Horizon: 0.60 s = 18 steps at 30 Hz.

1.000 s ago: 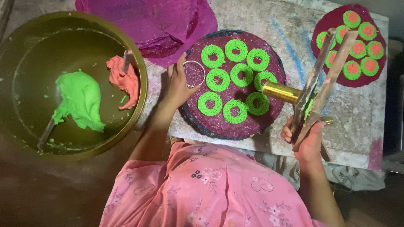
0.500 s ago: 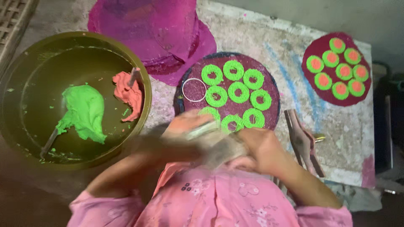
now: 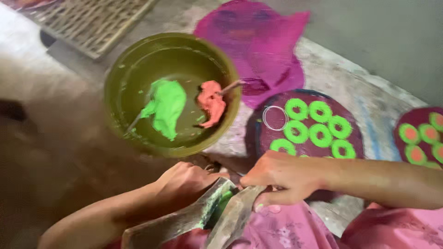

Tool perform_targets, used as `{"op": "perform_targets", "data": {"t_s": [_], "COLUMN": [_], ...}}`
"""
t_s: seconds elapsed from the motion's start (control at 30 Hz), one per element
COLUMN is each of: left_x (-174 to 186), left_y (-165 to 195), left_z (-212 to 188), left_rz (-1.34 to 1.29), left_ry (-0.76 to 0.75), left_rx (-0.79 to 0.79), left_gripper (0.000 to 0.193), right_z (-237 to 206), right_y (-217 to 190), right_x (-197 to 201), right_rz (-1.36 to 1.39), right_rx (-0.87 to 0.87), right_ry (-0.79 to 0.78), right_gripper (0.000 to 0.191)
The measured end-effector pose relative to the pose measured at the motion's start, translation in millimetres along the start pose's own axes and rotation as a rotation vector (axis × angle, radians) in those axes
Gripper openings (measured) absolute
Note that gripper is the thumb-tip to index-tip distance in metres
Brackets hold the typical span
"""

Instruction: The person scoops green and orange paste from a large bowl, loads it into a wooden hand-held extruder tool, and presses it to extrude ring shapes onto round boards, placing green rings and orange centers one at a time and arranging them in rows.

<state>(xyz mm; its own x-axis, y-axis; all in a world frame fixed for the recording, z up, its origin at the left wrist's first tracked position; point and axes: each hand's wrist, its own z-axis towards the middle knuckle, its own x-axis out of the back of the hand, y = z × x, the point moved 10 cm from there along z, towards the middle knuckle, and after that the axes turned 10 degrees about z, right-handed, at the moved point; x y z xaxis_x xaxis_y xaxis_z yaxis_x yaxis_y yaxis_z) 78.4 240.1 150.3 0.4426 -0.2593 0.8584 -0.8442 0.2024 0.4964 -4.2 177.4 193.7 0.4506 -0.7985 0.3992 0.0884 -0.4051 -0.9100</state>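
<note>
Fingers of both hands are curling around a two-handled metal press (image 3: 212,216) held low, near the lap: the left hand (image 3: 184,182) is closing over the left handle, and the right hand (image 3: 281,177) is clamping the top of the right handle, thumb underneath. A second ago the press was standing open by the right hand at the slab's right edge, its brass nozzle pointing at the tray; half a second ago it was lying on the slab while both hands were blurring together in the middle. Now it is sitting between the hands with green dough (image 3: 221,203) showing in the gap between the handles, so, as a judgement, the person is refilling or readying it rather than squeezing out rings. Far left, a wide olive bowl (image 3: 120,78) is holding a lump of bright green dough (image 3: 166,106) with a spoon handle poking out, and just right of it a smaller lump of orange-pink dough (image 3: 211,102) with a second stick. To the right, a round dark red tray (image 3: 355,133) is carrying green dough rings (image 3: 318,124) and one thin wire ring (image 3: 275,118) on its left part. Far right, another tray (image 3: 410,121) is showing green rings with orange centres (image 3: 417,154). A pink cloth (image 3: 267,41) is lying beyond the bowl.
</note>
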Motion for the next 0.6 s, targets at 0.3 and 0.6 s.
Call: {"op": "perform_targets", "data": {"t_s": [0.3, 0.6], "left_x": [20.7, -34.9], "left_y": [-133.1, -177.3], "left_z": [-116.1, -112.7], "left_rz": [-0.845, -1.591], "left_ry": [0.273, 0.708], "left_rx": [0.223, 0.071], "left_gripper": [0.031, 0.053], "right_z": [34.7, 144.6], "right_y": [-47.6, -80.4], "right_x": [60.5, 128.1], "right_rz": [-0.673, -1.378], "right_rx": [0.299, 0.592], "right_ry": [0.198, 0.693], "right_gripper": [0.032, 0.036]}}
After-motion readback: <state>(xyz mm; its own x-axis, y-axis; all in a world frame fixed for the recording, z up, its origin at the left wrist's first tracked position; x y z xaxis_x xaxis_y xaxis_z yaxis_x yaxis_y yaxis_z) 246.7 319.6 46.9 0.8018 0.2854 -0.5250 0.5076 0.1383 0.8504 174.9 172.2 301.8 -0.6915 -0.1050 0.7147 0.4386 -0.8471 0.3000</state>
